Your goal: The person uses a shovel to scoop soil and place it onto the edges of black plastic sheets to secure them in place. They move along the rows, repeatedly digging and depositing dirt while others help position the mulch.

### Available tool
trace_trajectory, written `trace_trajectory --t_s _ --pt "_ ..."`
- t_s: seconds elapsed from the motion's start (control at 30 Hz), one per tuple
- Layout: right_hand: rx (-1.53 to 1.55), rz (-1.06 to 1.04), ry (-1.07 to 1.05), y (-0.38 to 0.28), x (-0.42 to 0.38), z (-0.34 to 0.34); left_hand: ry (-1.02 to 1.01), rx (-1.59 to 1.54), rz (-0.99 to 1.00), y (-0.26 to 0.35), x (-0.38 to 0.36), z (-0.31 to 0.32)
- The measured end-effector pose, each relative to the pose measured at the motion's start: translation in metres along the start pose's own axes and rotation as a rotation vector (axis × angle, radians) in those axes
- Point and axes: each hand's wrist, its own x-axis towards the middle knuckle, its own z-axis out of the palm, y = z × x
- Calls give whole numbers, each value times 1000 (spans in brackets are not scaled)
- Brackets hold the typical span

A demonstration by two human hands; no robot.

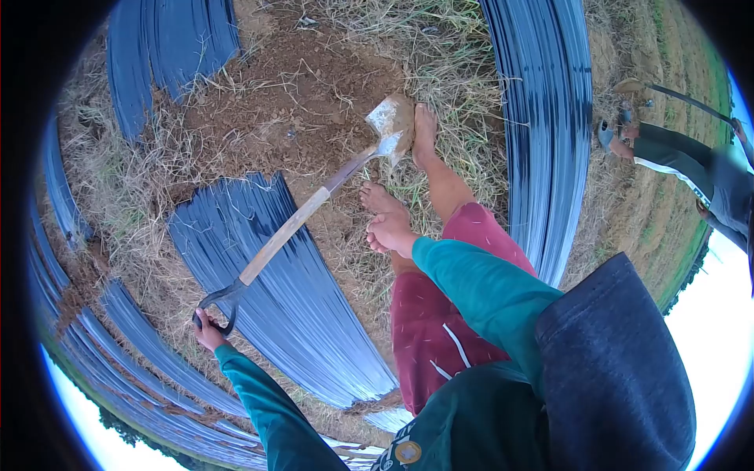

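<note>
Your left hand (208, 330) is clenched around the D-grip of a spade (302, 216), whose blade rests on bare soil (283, 86) beside your bare foot (424, 129). Your right hand (390, 233) hangs loose, holding nothing. Blue plastic sheeting (290, 298) lies under the shaft.

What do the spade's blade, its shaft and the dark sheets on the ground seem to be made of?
Spade blade: likely metal, dull grey, smeared with soil. Shaft: probably wood, pale tan and matte. Grip, held by the left hand: dark, metal or plastic, unclear. Sheets: probably plastic film, glossy blue-black with fine creases.
</note>
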Motion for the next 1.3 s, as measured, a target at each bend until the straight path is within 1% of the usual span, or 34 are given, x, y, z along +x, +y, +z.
trace_trajectory --t_s 0.07,0.17,0.23,0.27,0.37,0.43,0.47,0.57,0.67,0.77,0.87,0.9,0.97,1.03,1.07,1.17,1.27,1.3 --pt "-86 -23 137 -5 -11 17 25 47 46 6 -15 -4" --pt "94 -3 35 -6 -12 28 63 127 126 14 -37 -2" --pt "40 -37 132 -3 -5 45 55 194 162 9 -49 -5" --pt "15 -49 171 -2 -2 51 63 194 150 7 -50 -6" --pt "5 -77 83 -2 9 46 77 196 115 -4 -46 -6" --pt "20 -137 82 2 13 39 47 161 89 -13 -38 -11" --pt "16 -180 77 -5 20 34 42 128 77 -15 -32 -9" --pt "420 -32 -407 -22 32 -17 20 122 94 -21 -29 -10" --pt "501 -101 -486 -25 51 -26 38 128 67 -17 -33 -10" --pt "163 -300 -221 -23 46 -11 46 119 64 -13 -34 -9" --pt "349 -154 -451 -31 39 -12 40 67 31 -15 -34 -13" --pt "191 -205 -282 -27 36 -2 28 43 21 -14 -30 -11" --pt "-129 -297 63 -33 -4 34 39 60 14 -13 -24 -10" --pt "-126 -278 96 -24 -8 41 47 97 13 -7 -20 -4" --pt "-127 -263 111 -20 -5 40 39 92 43 -3 -20 -1" --pt "-117 -214 96 -4 5 32 64 159 25 3 -13 3" --pt "-119 -175 86 3 16 16 15 134 79 5 -2 0" --pt "-4 -116 -29 -2 24 4 1 129 100 6 -1 2"
